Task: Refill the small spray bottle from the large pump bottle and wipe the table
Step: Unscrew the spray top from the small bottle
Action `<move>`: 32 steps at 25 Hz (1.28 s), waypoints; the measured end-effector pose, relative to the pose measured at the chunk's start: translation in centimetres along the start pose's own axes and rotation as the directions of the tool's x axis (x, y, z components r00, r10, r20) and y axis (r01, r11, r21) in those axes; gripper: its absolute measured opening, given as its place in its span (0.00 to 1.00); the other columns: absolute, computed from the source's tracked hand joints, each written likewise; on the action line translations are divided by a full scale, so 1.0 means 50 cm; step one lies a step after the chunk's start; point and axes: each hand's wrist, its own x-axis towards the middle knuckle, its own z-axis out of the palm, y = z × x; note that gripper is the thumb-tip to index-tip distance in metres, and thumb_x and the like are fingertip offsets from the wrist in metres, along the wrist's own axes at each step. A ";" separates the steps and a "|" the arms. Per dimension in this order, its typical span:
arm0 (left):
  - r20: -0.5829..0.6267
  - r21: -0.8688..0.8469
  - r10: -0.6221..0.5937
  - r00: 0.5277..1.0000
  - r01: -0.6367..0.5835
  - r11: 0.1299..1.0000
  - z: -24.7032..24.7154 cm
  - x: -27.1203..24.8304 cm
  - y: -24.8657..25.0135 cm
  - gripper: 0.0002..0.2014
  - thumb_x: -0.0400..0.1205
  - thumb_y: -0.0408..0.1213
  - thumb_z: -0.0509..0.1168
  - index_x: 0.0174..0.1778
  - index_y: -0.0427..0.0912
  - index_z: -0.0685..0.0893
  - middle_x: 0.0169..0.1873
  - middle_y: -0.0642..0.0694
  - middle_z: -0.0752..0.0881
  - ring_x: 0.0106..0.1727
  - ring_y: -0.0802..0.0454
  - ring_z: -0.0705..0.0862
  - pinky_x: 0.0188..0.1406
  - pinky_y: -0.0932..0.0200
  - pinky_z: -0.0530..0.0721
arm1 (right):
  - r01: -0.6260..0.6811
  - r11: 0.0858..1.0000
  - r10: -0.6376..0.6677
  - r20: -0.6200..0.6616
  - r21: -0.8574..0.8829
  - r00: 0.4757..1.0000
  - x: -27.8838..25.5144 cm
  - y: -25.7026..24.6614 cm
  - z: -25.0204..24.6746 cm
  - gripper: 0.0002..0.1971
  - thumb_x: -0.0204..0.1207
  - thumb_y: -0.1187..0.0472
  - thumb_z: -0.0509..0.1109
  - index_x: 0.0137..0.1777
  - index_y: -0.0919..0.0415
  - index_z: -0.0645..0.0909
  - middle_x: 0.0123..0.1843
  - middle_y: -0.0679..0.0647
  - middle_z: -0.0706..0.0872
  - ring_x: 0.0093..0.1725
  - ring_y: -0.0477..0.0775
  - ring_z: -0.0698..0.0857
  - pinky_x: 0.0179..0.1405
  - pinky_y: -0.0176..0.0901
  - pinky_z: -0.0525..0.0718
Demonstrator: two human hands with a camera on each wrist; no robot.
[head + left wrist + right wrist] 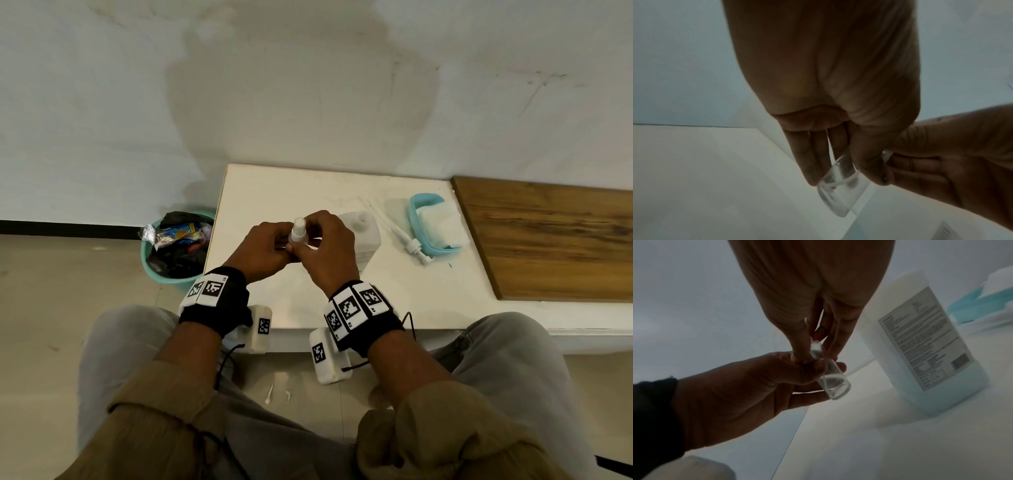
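Observation:
Both hands hold the small clear spray bottle point(297, 232) above the white table point(308, 192). My left hand point(263, 246) grips its clear body point(840, 186), seen also in the right wrist view as the spray bottle point(835, 384) with a dip tube inside. My right hand point(325, 246) pinches the white spray head point(815, 344) at the top. The large bottle point(363, 236) stands just behind my right hand with its neck uncapped; its label point(925, 340) faces the right wrist camera. Its pump point(407, 240) with the long tube lies on the table to the right.
A light blue tray point(416, 212) holding white wipes point(442, 226) sits right of the pump. A wooden board point(555, 240) covers the table's right part. A teal bin point(154, 270) full of rubbish stands on the floor left of the table.

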 end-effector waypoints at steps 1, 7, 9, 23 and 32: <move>0.010 -0.009 0.000 1.000 0.000 1.000 0.001 -0.001 0.000 0.10 0.79 0.31 0.71 0.54 0.47 0.88 0.42 0.59 0.89 0.44 0.73 0.87 0.41 0.81 0.78 | -0.013 1.000 0.013 0.009 0.018 1.000 -0.001 0.001 -0.002 0.11 0.72 0.56 0.79 0.49 0.59 0.83 0.47 0.53 0.87 0.48 0.50 0.86 0.50 0.45 0.87; 0.037 0.029 -0.035 0.999 0.034 0.999 0.003 0.005 -0.013 0.14 0.77 0.33 0.74 0.58 0.48 0.87 0.48 0.54 0.90 0.50 0.64 0.87 0.48 0.73 0.79 | 0.031 0.999 -0.032 0.076 0.023 0.997 -0.007 0.006 -0.015 0.12 0.77 0.68 0.72 0.59 0.61 0.86 0.55 0.56 0.86 0.54 0.53 0.85 0.55 0.42 0.84; 0.031 0.037 -0.048 0.998 0.047 0.998 0.002 0.004 -0.012 0.12 0.77 0.33 0.74 0.54 0.48 0.88 0.46 0.53 0.91 0.48 0.62 0.88 0.46 0.72 0.79 | 0.032 0.999 -0.034 0.069 0.033 0.997 -0.012 0.004 -0.012 0.14 0.80 0.64 0.70 0.64 0.60 0.82 0.55 0.55 0.87 0.53 0.49 0.85 0.53 0.33 0.82; 0.071 0.044 -0.067 0.995 0.064 0.997 0.002 0.001 -0.007 0.09 0.76 0.30 0.72 0.47 0.50 0.87 0.41 0.54 0.90 0.44 0.63 0.87 0.41 0.71 0.78 | -0.032 0.997 0.030 0.034 0.070 0.999 -0.019 0.010 -0.004 0.14 0.78 0.56 0.74 0.59 0.59 0.78 0.50 0.52 0.87 0.50 0.49 0.86 0.50 0.42 0.88; 0.065 0.045 -0.086 0.994 0.083 0.996 0.006 0.007 -0.017 0.11 0.76 0.32 0.74 0.53 0.47 0.87 0.46 0.51 0.91 0.49 0.58 0.88 0.47 0.66 0.80 | 0.014 1.000 -0.015 0.068 0.024 0.998 -0.021 0.011 -0.006 0.15 0.78 0.68 0.70 0.64 0.60 0.80 0.55 0.54 0.87 0.54 0.51 0.86 0.56 0.50 0.87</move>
